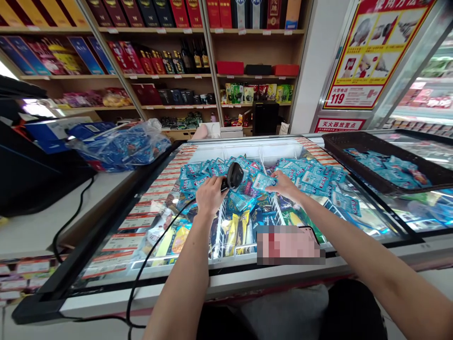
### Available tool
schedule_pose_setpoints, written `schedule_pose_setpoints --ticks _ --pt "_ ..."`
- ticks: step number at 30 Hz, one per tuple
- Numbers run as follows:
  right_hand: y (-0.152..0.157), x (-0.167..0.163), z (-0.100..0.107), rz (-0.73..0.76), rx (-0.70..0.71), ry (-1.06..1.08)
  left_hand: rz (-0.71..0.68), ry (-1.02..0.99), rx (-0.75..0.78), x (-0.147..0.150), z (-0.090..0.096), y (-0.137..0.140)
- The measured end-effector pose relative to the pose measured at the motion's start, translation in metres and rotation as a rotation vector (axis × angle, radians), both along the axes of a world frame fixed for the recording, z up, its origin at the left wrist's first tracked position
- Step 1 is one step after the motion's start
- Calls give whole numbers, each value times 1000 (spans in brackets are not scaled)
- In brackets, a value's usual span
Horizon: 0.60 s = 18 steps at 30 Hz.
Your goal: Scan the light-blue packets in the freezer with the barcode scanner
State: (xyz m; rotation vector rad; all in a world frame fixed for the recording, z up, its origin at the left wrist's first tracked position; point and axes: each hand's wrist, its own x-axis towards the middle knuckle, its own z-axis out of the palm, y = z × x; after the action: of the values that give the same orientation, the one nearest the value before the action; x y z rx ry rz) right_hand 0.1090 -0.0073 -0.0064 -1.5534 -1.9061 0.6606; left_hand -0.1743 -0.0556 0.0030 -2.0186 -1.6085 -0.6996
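Observation:
My left hand (209, 194) is wrapped round the handle of a black corded barcode scanner (235, 175), its head turned to the right. In my right hand (284, 185) a light blue packet (263, 182) is pinched at its right edge, a little to the right of the scanner head. Many similar blue packets lie in a left heap (198, 172) and a right heap (313, 174) on the glass top of a chest freezer (226, 271). Print on the held packet is too small to read.
A dark tray (368, 182) with more blue packets stands at the right. A phone with a blurred screen (288, 245) lies near the front edge. The scanner's cable (155, 257) loops down at the left. A plastic bag of blue packets (123, 144) sits on the left counter.

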Motion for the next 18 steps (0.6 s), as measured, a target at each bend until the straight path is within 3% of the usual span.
schedule_pose_setpoints --ticks 8,11,15,18 --pt "20 17 -26 17 68 516 -156 90 -84 22 -4 9" --pt "28 19 -29 33 79 571 -190 124 -97 31 -2 15" --pt "36 24 -31 -113 99 608 -201 161 -117 41 8 20" --pt "39 27 -33 -129 116 566 -206 182 -137 48 14 23"
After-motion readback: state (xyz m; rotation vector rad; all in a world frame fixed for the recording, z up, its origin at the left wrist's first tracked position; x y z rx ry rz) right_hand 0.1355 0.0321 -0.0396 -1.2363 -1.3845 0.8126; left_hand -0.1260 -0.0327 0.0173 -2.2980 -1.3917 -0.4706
